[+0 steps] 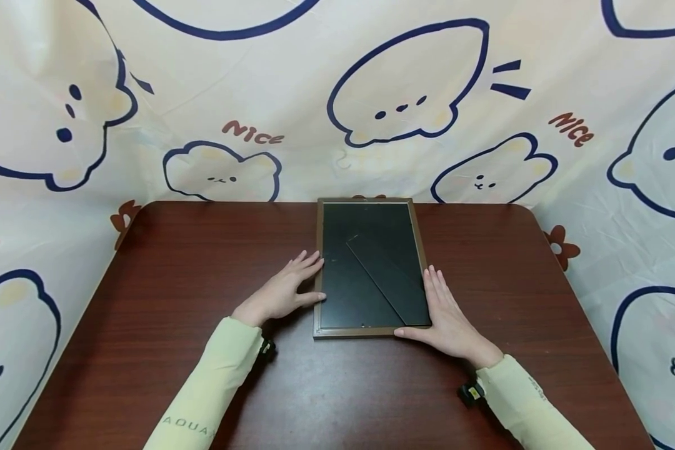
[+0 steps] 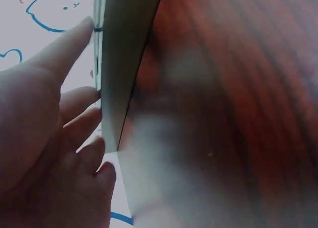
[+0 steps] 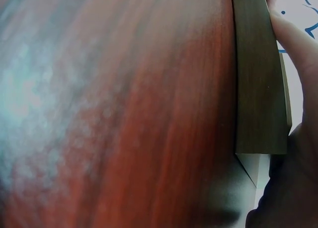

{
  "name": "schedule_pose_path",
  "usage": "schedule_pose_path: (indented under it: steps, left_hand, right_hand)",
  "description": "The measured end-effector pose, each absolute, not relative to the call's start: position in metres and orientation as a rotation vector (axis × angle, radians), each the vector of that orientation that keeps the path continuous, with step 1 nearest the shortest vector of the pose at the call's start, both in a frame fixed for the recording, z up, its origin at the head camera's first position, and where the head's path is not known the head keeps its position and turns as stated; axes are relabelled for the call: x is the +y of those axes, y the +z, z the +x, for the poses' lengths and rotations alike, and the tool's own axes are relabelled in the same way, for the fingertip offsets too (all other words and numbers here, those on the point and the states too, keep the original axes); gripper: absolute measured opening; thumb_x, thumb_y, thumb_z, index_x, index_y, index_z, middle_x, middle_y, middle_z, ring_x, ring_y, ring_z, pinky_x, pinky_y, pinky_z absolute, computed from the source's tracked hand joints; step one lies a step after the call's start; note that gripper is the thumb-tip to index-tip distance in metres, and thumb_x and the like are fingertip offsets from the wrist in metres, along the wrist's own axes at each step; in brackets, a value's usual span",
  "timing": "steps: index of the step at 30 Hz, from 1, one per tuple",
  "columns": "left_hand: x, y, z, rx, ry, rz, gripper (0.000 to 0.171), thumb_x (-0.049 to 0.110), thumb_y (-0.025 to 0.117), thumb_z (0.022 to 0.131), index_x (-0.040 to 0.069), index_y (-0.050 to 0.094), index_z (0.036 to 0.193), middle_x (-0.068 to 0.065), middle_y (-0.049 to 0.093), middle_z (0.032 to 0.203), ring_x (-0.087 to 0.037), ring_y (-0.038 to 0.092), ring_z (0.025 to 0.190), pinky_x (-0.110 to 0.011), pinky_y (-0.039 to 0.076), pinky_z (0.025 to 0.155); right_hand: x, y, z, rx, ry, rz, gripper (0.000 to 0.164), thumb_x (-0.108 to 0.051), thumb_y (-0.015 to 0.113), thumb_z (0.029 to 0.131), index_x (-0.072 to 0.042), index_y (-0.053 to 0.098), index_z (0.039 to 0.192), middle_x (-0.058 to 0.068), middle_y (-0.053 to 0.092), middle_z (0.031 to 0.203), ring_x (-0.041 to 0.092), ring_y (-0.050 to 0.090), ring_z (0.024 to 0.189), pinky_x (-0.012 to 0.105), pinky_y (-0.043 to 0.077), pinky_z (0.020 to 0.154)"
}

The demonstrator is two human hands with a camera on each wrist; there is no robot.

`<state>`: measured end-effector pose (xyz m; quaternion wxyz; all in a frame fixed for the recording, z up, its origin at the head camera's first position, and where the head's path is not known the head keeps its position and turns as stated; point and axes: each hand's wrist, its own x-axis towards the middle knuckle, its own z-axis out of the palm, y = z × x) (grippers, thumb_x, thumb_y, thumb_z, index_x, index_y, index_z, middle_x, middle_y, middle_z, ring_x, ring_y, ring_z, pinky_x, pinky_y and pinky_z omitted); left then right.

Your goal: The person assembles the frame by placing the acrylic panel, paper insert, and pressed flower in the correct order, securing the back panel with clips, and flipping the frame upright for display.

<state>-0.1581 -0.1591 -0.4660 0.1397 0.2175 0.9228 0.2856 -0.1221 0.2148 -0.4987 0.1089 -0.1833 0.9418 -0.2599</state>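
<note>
A picture frame (image 1: 371, 262) lies back side up on the table, with a brown rim, a black back panel and a folded stand flap (image 1: 399, 275) set diagonally in it. My left hand (image 1: 281, 294) is at its left edge, fingertips and thumb touching the rim. At the lower right corner is my right hand (image 1: 452, 322), fingers straight along the right side and thumb on the near edge. The left wrist view shows the frame's side (image 2: 124, 54) beside spread fingers. In the right wrist view the brown side (image 3: 258, 79) rises close to the hand, whose fingers are mostly hidden.
The dark brown wooden table (image 1: 202, 250) has rounded far corners. A white cloth (image 1: 304, 75) with cartoon bears hangs behind it and along both sides. The frame's far end reaches the table's back edge. A small black device (image 1: 471, 394) sits at the right wrist.
</note>
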Motion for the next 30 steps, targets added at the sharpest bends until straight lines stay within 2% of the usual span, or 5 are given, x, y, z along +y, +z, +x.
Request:
schedule_pose_path:
  steps: [7,13,18,30]
  left_hand:
    - [-0.1629,-0.4663,-0.1593,2.666,0.83,0.674,0.075,0.033,0.07,0.098,0.008,0.033,0.159,-0.007,0.019,0.167,-0.031,0.006,0.154,-0.047,0.012,0.122]
    - [-0.1631,-0.4668,-0.1598,2.668,0.847,0.65,0.078,0.036,0.072,0.097,0.01,0.034,0.159,-0.005,0.019,0.168,-0.029,0.004,0.155,-0.049,0.014,0.121]
    - [-0.1618,-0.4679,-0.1602,2.675,0.839,0.633,0.08,0.04,0.072,0.096,0.011,0.034,0.159,-0.003,0.018,0.168,-0.026,0.003,0.155,-0.046,0.012,0.122]
    - [-0.1602,-0.4724,-0.1577,2.686,0.904,0.626,0.081,0.038,0.075,0.094,0.008,0.037,0.158,-0.005,0.022,0.167,-0.027,0.006,0.155,-0.048,0.014,0.121]
  right_hand:
    - [0.2146,-0.4986,-0.1235,2.769,-0.782,-0.543,0.135,-0.078,0.07,0.076,-0.011,-0.009,0.163,0.01,-0.013,0.169,0.029,-0.014,0.153,0.06,0.007,0.119]
    - [0.2144,-0.4983,-0.1243,2.766,-0.786,-0.539,0.135,-0.078,0.07,0.076,-0.011,-0.008,0.163,0.009,-0.013,0.169,0.03,-0.013,0.153,0.059,0.006,0.119]
    - [0.2145,-0.4975,-0.1243,2.769,-0.788,-0.535,0.136,-0.078,0.071,0.075,-0.011,-0.008,0.163,0.01,-0.013,0.169,0.031,-0.014,0.153,0.06,0.006,0.119]
    - [0.2143,-0.4982,-0.1224,2.765,-0.797,-0.528,0.136,-0.078,0.071,0.075,-0.01,-0.008,0.163,0.01,-0.014,0.169,0.03,-0.014,0.153,0.06,0.006,0.119]
